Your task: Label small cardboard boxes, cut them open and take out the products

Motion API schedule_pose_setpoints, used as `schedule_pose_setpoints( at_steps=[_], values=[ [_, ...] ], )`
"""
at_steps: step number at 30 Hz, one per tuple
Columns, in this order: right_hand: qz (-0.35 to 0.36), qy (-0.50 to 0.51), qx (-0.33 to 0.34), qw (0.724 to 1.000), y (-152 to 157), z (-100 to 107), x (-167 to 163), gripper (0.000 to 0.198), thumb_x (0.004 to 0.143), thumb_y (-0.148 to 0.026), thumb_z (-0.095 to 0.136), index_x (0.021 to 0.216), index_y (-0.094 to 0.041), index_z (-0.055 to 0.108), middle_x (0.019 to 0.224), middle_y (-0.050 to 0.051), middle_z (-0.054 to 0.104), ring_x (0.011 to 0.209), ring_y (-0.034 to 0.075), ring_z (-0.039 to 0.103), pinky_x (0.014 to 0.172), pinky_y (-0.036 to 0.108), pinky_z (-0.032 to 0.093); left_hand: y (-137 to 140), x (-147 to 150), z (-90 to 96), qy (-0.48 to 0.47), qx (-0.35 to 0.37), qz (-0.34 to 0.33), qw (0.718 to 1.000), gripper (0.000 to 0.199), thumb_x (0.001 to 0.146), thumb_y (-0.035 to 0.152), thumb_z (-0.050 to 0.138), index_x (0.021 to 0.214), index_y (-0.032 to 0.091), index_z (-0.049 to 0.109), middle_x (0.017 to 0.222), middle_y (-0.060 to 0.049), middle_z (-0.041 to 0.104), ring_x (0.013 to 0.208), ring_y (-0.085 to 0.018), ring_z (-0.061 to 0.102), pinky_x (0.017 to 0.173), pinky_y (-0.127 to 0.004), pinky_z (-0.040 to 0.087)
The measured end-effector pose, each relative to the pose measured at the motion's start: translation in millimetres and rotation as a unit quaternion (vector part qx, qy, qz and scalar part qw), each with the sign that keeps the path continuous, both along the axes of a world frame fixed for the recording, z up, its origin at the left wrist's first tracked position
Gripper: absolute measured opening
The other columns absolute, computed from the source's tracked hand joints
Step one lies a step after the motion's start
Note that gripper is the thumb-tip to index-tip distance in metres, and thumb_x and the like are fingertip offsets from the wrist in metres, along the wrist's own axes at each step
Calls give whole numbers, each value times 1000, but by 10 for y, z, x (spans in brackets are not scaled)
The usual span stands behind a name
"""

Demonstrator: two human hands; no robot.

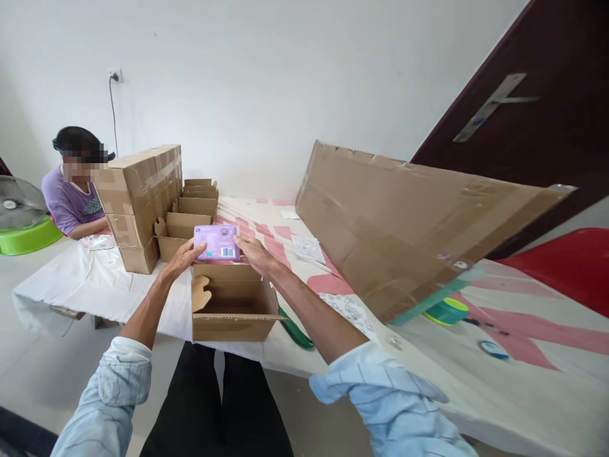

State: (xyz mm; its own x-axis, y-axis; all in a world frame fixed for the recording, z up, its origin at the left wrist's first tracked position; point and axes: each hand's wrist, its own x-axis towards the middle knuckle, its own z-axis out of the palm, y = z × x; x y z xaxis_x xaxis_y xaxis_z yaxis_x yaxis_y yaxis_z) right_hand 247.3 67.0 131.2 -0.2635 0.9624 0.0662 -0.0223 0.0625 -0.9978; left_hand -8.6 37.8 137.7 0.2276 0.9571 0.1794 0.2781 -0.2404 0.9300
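A purple package (216, 242) with a barcode on its face is held up between my two hands. My left hand (186, 255) grips its left end, thumb on the front. The right end is pinched by my right hand (254, 252). Just below stands an open cardboard box (231, 329) at the table's front edge; part of its inside is visible, with a curved flap sticking in at the left. Behind the package, several more open cardboard boxes (183, 226) stand in a row going back towards the wall.
Stacked taped cartons (137, 197) rise at the left, with another person (71, 197) behind them. A large cardboard sheet (404, 222) leans at the right. A green object (297, 333), printed papers (349, 311) and a tape roll (447, 311) lie on the cloth-covered table (419, 374).
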Motion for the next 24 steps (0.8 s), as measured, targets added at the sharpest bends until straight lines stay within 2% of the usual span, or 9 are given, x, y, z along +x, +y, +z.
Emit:
schedule_pose_setpoints(
  at_steps=[7, 13, 18, 22, 24],
  values=[
    [-3, -36, -14, 999, 83, -23, -21, 42, 93, -62, 77, 93, -19, 81, 89, 10, 83, 79, 22, 75, 74, 34, 63, -36, 73, -132, -32, -38, 38, 998, 87, 78, 89, 72, 124, 14, 73, 106, -12, 78, 96, -31, 68, 79, -39, 52],
    [4, -50, 15, 999, 28, -12, -33, 52, 89, -73, 74, 94, -21, 79, 87, 8, 82, 83, 23, 76, 81, 37, 65, -32, 85, -108, -54, 3, 31, 998, 85, 81, 89, 70, 121, 14, 73, 107, -12, 78, 103, -31, 69, 89, -40, 55],
    [-6, -5, 95, 995, -94, 102, -56, 67, 84, -88, 69, 106, -25, 78, 97, 9, 83, 101, 30, 78, 94, 48, 66, -57, 86, 70, -61, 43, 28, 997, 89, 90, 91, 59, 139, 17, 69, 109, -12, 76, 98, -30, 69, 78, -37, 59],
    [-28, 7, 150, 988, -205, 280, -39, 81, 82, -96, 62, 118, -25, 77, 115, 11, 82, 113, 33, 75, 99, 49, 64, -136, 126, 326, -63, 114, 16, 991, 90, 97, 88, 52, 154, 19, 62, 116, -11, 76, 101, -30, 68, 77, -36, 60],
    [-25, -22, 161, 986, -260, 381, -15, 89, 84, -100, 53, 126, -25, 75, 121, 11, 80, 118, 32, 73, 101, 47, 63, -204, 162, 468, -64, 145, 10, 987, 89, 98, 87, 50, 156, 20, 61, 118, -11, 76, 100, -30, 68, 75, -36, 60]
  ],
)
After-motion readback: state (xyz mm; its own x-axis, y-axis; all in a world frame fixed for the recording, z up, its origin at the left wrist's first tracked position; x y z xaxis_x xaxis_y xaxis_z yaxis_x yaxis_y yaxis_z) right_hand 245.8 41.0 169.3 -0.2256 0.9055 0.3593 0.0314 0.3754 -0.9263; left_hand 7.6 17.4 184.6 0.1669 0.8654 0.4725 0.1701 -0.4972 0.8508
